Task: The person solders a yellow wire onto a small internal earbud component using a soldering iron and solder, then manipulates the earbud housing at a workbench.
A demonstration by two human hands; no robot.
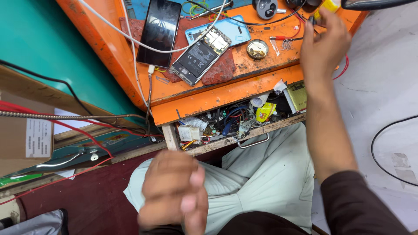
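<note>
My right hand (pixel 324 43) reaches to the far right part of the orange workbench (pixel 261 69), its fingers by a yellow object (pixel 329 5) and some wires. Seen from the back, its grip is hidden. My left hand (pixel 174 191) hovers blurred over my lap with fingers curled and nothing in it. On the bench lie an opened phone with its back removed (pixel 200 54), a black phone (pixel 159 30) with a white cable across it, a light blue phone cover (pixel 237 28) and a small round metal tin (pixel 257 48).
Under the bench an open drawer (pixel 217 146) holds several wires and parts, and has a metal handle (pixel 252 142). A cardboard box (pixel 17 135) and red wires (pixel 87 139) are at the left. A black cable (pixel 383 143) curves over the grey floor at the right.
</note>
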